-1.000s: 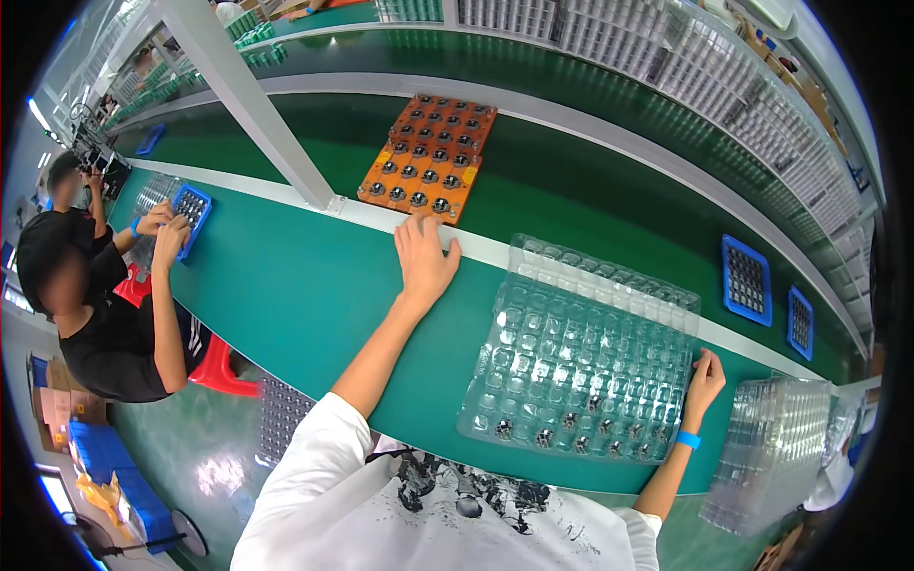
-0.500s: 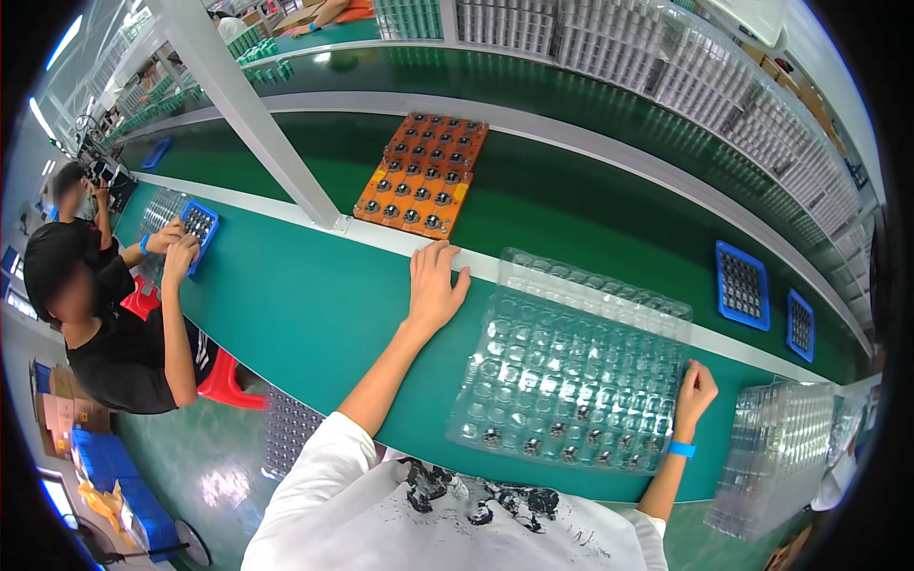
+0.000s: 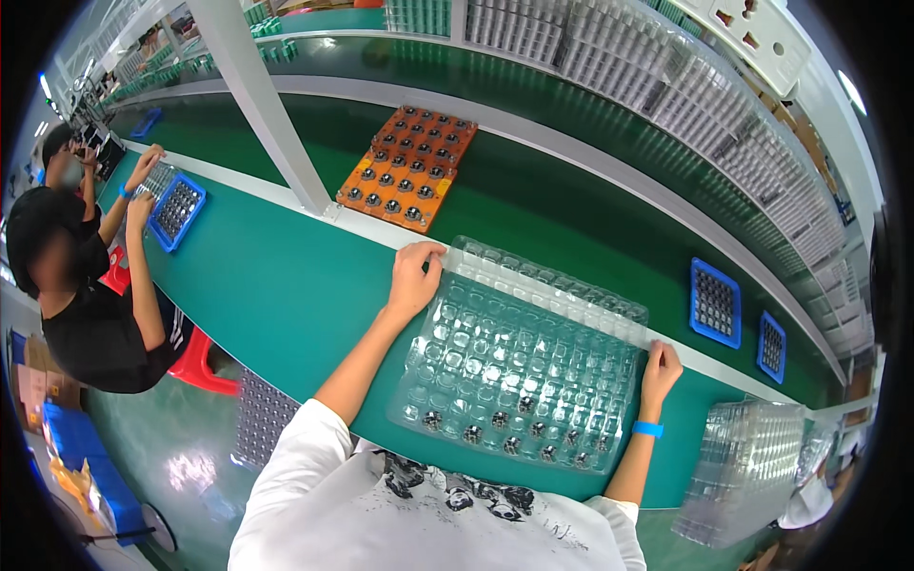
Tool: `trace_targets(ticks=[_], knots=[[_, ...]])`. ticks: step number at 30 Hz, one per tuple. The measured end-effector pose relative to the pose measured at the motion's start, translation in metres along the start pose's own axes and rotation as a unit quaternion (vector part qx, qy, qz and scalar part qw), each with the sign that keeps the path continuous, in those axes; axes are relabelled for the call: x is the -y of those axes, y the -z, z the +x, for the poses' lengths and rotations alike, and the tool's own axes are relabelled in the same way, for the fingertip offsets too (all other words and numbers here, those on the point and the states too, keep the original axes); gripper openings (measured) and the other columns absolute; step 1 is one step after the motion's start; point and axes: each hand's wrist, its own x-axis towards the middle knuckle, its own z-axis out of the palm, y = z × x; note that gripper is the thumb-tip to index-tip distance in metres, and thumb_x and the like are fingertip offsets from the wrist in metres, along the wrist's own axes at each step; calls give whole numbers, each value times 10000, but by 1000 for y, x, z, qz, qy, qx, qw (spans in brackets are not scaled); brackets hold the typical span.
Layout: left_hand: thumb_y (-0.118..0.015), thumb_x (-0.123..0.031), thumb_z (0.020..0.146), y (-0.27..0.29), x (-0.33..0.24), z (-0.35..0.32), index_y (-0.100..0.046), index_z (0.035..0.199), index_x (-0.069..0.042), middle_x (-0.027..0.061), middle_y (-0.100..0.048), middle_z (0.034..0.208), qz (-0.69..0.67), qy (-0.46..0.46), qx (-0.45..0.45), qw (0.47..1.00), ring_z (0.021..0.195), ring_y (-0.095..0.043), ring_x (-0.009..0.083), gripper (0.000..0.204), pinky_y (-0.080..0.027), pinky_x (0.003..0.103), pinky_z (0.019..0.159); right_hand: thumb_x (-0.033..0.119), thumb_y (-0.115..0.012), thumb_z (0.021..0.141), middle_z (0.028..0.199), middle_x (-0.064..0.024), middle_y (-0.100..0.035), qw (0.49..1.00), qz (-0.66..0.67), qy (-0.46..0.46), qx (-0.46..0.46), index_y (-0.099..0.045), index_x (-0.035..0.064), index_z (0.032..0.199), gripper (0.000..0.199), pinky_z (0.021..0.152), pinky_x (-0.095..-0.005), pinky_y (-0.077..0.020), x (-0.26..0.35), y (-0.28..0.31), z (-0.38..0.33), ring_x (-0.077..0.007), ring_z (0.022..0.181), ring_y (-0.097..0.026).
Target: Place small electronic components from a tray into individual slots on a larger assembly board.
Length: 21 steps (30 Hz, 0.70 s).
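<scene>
A clear plastic blister tray (image 3: 514,376) lies across the green bench in front of me, its far part over the pale rail. Several small dark metallic parts (image 3: 500,419) sit in pockets along its near side. At the tray's far left corner, my left hand (image 3: 413,282) has its fingers closed on the edge. My right hand (image 3: 659,377), with a blue wristband, is closed at the right edge, its fingertips partly hidden. Beyond the rail, orange boards (image 3: 411,169) carry rows of small dark components.
Blue trays of parts (image 3: 716,303) rest on the green belt at right. Stacked clear trays (image 3: 741,471) stand at the bench's right end. A white post (image 3: 252,105) rises from the rail. At left, a co-worker in black (image 3: 100,319) handles another blue tray (image 3: 177,211).
My left hand has gone from spread fingers beside the orange boards to holding the tray's far left corner. My right hand stays at the right edge. The co-worker's hand has lifted off the blue tray.
</scene>
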Motion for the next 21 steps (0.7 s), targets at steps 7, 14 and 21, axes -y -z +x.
trace_targets(ticks=[7, 14, 21], knots=[[-553, 76, 759, 1, 7, 18, -673, 971, 26, 166, -669, 987, 83, -182, 47, 979, 975, -616, 344, 249, -479, 444, 855, 67, -598, 892, 800, -188, -616, 985, -90, 150, 5, -614, -46, 775, 163, 685, -455, -452, -32, -17, 55, -364, 762, -582], [-564, 66, 727, -21, -12, 12, -691, 1000, 28, 142, -612, 933, 166, -155, 57, 972, 944, -579, 329, 304, -475, 425, 873, 54, -633, 873, 695, -163, -555, 981, -121, 148, -11, -567, -39, 673, 230, 635, -460, -415, -40, -14, 44, -347, 692, -532], [-548, 80, 715, -23, 2, 19, -692, 960, 26, 160, -614, 923, 154, -130, 39, 979, 926, -576, 347, 289, -476, 426, 842, 57, -637, 851, 697, -169, -561, 988, -101, 114, -35, -568, -36, 641, 239, 654, -491, -418, -30, -30, 44, -365, 707, -534]])
